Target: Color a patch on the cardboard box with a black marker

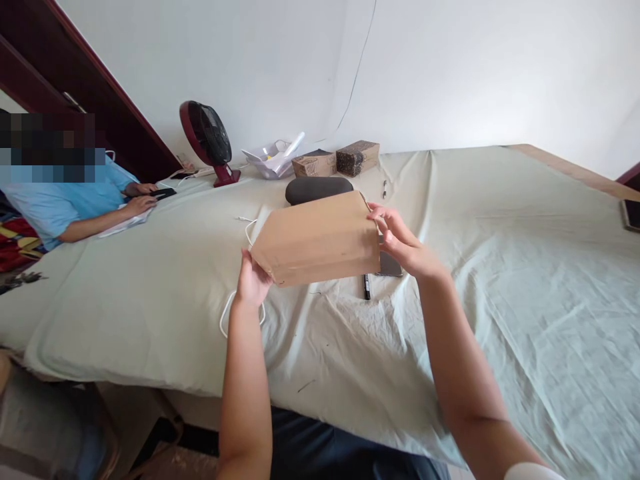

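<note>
A brown cardboard box (320, 240) is held up over the cloth-covered table, tilted slightly. My left hand (253, 280) grips its left lower corner, with the fingers partly hidden behind the cardboard. At the opposite end, my right hand (397, 243) has its fingers and thumb on the right edge. A white cable (225, 313) shows beside and below my left hand. Under the box's right end lie a black marker (367, 287) and a dark flat object (390, 265), both partly covered. Just behind the box is a dark grey oblong case (318, 189).
At the back stand a maroon fan (207, 137), a clear plastic basket (273, 160) and two small cardboard boxes (357, 157). A pen (385, 190) lies nearer. On the left, a person in a blue shirt (90, 200) handles a phone (164, 194). Another phone (633, 215) lies far right.
</note>
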Motion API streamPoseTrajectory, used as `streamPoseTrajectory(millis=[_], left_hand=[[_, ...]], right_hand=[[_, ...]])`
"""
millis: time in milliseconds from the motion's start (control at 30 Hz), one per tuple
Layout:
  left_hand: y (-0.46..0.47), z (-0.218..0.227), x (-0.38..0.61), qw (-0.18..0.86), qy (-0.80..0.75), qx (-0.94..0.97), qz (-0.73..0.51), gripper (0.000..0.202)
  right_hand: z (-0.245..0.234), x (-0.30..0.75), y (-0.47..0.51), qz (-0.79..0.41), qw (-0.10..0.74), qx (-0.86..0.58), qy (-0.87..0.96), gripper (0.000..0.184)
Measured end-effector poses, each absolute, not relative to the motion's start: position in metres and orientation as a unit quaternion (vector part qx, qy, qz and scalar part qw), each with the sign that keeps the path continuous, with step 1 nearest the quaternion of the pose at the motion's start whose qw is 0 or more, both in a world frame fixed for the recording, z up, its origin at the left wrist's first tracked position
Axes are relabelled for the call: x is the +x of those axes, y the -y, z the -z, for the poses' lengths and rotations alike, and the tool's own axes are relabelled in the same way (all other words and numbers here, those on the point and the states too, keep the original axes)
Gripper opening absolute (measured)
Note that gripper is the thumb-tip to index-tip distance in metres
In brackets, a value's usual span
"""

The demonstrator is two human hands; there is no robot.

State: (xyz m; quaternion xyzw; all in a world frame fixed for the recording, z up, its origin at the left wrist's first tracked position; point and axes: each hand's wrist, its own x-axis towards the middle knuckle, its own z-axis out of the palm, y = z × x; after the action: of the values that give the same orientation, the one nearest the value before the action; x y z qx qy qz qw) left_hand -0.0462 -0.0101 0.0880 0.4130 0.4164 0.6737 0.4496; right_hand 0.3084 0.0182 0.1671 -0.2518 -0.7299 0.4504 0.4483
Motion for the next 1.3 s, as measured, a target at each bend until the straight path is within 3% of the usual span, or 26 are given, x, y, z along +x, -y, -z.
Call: streamPoseTrajectory(millis=[233, 267, 400, 500, 633, 933, 1067, 1167, 1300], left_hand=[[0.008, -0.156, -0.052, 0.493, -0.400, 0.471, -0.612, 0.064], [0.009, -0.160, -0.052, 0.496, -0.388, 0.488, -0.604, 0.069], [0.009, -0.162, -0.045, 0.470, -0.336, 0.570, -0.584, 0.091], [0.008, -0.159, -0.039, 0.441, -0.322, 0.607, -0.577, 0.109], [0.006, -0.158, -0.040, 0.424, -0.326, 0.626, -0.567, 0.127], [0.009, -0.150, -0.052, 0.354, -0.363, 0.594, -0.624, 0.124], [0.000, -0.145, -0.059, 0.387, -0.370, 0.670, -0.515, 0.137], [-0.005, -0.150, -0.063, 0.351, -0.393, 0.694, -0.491, 0.149], [0.003, -0.167, -0.053, 0.353, -0.376, 0.722, -0.461, 0.150]], right_hand=[[-0.163, 0.311, -0.030, -0.363, 0.547, -0.211, 0.724, 0.052], [-0.164, 0.312, -0.029, -0.353, 0.550, -0.225, 0.723, 0.061], [-0.173, 0.316, -0.023, -0.329, 0.516, -0.288, 0.737, 0.128], [-0.179, 0.319, -0.019, -0.331, 0.480, -0.307, 0.752, 0.146], [-0.180, 0.321, -0.016, -0.339, 0.460, -0.314, 0.759, 0.147], [-0.174, 0.323, -0.021, -0.329, 0.458, -0.287, 0.774, 0.137], [-0.175, 0.328, -0.022, -0.298, 0.485, -0.312, 0.761, 0.135], [-0.183, 0.332, -0.013, -0.265, 0.495, -0.317, 0.764, 0.141], [-0.195, 0.326, 0.006, -0.262, 0.471, -0.282, 0.794, 0.127]])
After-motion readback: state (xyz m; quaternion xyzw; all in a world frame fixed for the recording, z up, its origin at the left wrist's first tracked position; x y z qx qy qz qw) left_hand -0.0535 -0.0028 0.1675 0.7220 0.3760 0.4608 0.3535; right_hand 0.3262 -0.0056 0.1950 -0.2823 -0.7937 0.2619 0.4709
